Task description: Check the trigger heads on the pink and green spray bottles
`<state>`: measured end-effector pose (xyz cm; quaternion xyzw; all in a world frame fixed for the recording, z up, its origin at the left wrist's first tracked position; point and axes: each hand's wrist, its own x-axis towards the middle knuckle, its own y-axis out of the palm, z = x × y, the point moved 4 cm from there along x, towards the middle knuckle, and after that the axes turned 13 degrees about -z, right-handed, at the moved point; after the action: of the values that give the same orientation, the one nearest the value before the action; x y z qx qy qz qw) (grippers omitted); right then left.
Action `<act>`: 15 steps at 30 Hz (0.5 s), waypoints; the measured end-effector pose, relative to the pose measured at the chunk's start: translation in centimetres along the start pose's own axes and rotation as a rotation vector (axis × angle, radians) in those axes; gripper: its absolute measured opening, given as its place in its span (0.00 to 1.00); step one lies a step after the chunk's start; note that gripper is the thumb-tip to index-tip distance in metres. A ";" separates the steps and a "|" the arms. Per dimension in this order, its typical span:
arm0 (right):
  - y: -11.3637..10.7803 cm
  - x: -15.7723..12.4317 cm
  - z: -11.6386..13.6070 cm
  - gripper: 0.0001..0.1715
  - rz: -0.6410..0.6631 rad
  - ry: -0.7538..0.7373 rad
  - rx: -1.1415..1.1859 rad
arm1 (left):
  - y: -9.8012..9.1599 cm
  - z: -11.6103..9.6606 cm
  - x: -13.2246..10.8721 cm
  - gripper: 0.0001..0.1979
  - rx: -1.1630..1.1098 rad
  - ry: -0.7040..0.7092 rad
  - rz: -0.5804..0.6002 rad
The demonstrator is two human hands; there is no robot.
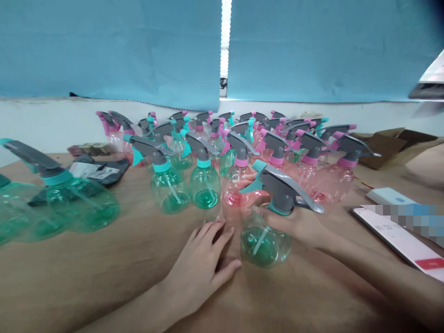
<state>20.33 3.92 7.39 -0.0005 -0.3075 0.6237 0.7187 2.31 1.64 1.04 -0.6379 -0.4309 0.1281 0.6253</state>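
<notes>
My right hand (294, 226) is around the neck of a green see-through spray bottle (265, 245) with a grey and turquoise trigger head. The bottle is on or just above the table, and part of my fingers is hidden behind it. Palm down on the tabletop, with fingers stretched, lies my left hand (204, 259), holding nothing. Just beyond it stand another green spray bottle (204, 189) and a pink spray bottle (233, 187). Several more pink and green ones are packed in rows behind.
Several green spray bottles (83, 203) stand at the left, near a dark plastic package (111, 171). To the right lie a phone (391, 236) and a white and blue box (391, 196), with an open cardboard box (385, 148) behind. Blue curtains (111, 51) hang over the back wall.
</notes>
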 end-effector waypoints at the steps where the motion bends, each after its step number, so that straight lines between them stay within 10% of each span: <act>1: 0.0 0.0 0.0 0.02 -0.001 0.000 0.002 | 0.0 0.0 0.0 0.26 0.001 0.000 0.000; 15: 0.0 -0.1 -0.1 0.02 0.034 0.000 0.052 | 0.1 0.0 -0.1 0.26 0.006 0.005 -0.011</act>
<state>20.35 3.91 7.26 0.0129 -0.2911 0.6435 0.7078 2.27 1.62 0.91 -0.6340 -0.4325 0.1242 0.6289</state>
